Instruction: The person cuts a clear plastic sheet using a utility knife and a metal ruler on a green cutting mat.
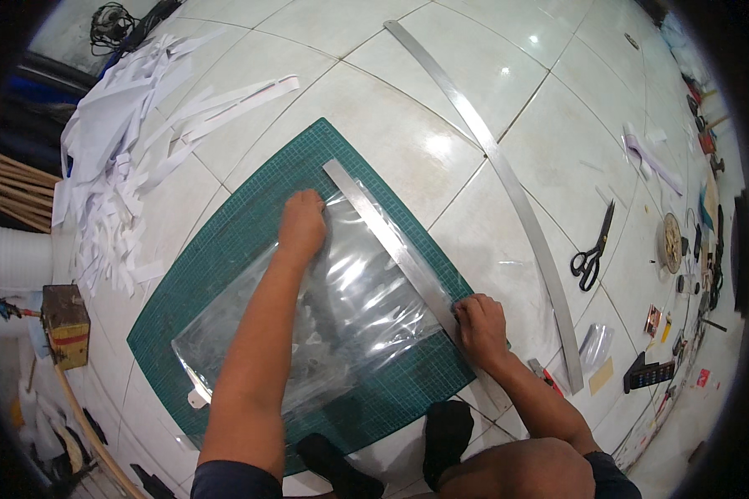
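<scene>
A clear plastic sheet (374, 287), shiny and wrinkled, lies across a green cutting mat (225, 241) on the floor. Along its right side runs a flat metal ruler (391, 237), slanting from far left to near right. My left hand (304, 223) is closed at the sheet's far edge, its curled fingertips down on the plastic. At the ruler's near end, my right hand (481, 328) has its fingers pinched together; what is between them is hidden. A pale rounded tab (198, 399) shows at the sheet's near left corner.
A long metal ruler (508, 183) lies on the tiles to the right, with black scissors (591, 254) beyond it. A red cutter (545, 374) lies beside my right forearm. White strips (121, 166) are heaped at far left. My feet (448, 437) stand at the mat's near edge.
</scene>
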`<state>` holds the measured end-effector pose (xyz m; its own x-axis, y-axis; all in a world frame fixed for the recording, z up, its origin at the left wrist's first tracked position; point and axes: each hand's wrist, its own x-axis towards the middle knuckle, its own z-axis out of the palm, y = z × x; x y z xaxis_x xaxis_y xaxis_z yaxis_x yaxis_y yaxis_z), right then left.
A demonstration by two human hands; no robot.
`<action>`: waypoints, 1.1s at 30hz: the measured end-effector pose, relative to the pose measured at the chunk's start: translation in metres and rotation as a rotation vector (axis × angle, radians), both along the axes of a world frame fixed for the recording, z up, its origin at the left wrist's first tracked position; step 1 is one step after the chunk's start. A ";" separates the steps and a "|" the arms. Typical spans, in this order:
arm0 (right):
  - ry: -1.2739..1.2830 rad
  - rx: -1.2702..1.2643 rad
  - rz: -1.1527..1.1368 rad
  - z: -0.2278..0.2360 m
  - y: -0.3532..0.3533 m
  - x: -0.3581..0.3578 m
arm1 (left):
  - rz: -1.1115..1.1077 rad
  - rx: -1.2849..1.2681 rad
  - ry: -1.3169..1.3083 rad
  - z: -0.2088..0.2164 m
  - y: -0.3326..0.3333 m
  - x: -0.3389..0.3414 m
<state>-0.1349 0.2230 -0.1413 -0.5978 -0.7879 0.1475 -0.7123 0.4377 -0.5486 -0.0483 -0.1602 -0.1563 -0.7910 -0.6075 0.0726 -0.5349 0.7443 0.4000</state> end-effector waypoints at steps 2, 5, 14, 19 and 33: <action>0.000 -0.001 0.012 -0.003 0.000 -0.002 | 0.013 0.001 0.019 -0.001 0.003 -0.001; -0.028 -0.008 0.008 -0.006 0.001 -0.004 | 0.018 -0.009 0.057 0.000 0.003 -0.003; -0.053 -0.081 0.062 0.004 0.013 -0.002 | 0.057 0.032 0.112 0.003 0.009 0.007; -0.026 -0.074 -0.067 0.016 0.028 0.004 | 0.076 0.007 0.132 0.002 0.013 0.004; -0.289 0.035 -0.589 0.049 0.198 0.023 | 0.155 -0.165 -0.161 -0.016 0.000 0.078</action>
<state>-0.1115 0.4209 -0.0923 -0.9423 -0.3185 -0.1030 -0.1747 0.7304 -0.6602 0.0296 -0.1599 -0.1721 -0.6988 -0.7127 0.0618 -0.6943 0.6965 0.1811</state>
